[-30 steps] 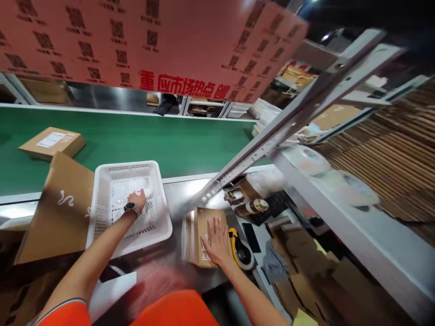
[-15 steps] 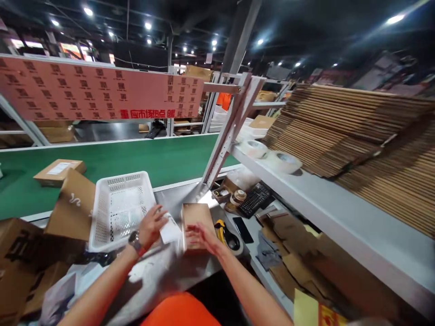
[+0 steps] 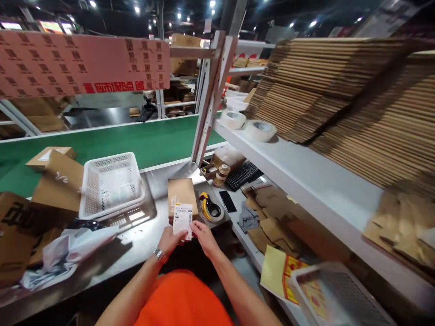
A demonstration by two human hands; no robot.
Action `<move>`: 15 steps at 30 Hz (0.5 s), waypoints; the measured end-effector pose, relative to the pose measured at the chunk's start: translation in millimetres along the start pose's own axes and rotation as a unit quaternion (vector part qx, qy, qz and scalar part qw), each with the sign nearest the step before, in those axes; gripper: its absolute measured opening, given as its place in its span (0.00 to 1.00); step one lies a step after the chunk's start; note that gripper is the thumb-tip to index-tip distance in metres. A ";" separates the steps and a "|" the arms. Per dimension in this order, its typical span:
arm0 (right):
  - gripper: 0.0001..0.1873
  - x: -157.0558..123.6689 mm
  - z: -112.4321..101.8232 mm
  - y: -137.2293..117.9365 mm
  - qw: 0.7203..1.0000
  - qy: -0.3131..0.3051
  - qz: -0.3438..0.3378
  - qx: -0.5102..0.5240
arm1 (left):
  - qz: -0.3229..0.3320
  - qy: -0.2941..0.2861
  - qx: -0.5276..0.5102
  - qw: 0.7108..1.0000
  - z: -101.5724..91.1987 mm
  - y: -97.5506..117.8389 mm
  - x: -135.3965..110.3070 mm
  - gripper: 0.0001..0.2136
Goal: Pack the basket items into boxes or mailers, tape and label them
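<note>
A small white rectangular paper label (image 3: 183, 217) with black print lies over the near end of a small brown cardboard box (image 3: 181, 189), as seen from above; whether the two touch cannot be told. The bare left hand (image 3: 170, 241), with a silver metal watch (image 3: 158, 253) at its wrist, has its thumb and fingers closed on the label's near left corner. The bare right hand (image 3: 204, 236) pinches the label's right edge between thumb and fingertips, its other fingers curled in.

Handling the label well would call for light, even pinches at the very margins, thumbs clear of the print, both sides drawn level so that the thin sheet neither buckles nor creases. Both grips sit on its near half, so the free far edge is probably the one to watch for curling.

The label's long axis runs away from the person, roughly along the box's length. Its yellow-marked end points toward the box's far end, and its printed face is turned up.

Just right of the box is a yellow-and-black tape dispenser (image 3: 205, 202); farther right lies a black rectangular phone (image 3: 227, 201). Left of the box stands a white perforated plastic basket (image 3: 89, 190). Past its far end runs a flat green conveyor belt (image 3: 152, 136).
</note>
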State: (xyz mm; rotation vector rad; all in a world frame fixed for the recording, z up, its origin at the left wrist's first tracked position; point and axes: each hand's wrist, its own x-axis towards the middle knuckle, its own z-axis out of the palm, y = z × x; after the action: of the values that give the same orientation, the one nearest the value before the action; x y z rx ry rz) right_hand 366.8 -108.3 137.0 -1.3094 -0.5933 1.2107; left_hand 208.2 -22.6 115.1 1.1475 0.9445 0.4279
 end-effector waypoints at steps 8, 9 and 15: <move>0.28 -73.1 -34.3 12.7 0.990 0.023 0.057 0.123 | -0.033 0.101 -0.057 0.993 59.8 -15.2 -33.8 0.16; 0.28 -78.7 -38.1 14.9 0.989 0.027 0.063 0.129 | -0.029 0.109 -0.058 0.992 64.1 -17.9 -37.5 0.16; 0.29 -99.4 -53.4 29.6 0.987 0.025 0.085 0.136 | -0.021 0.136 -0.055 0.989 83.4 -35.9 -58.6 0.17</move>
State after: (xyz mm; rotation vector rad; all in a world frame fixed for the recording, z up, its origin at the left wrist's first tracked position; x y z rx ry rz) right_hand 371.8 -224.3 125.0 -1.1713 -0.2732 1.3420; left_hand 236.9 -126.8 114.8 0.9826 1.1651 0.6051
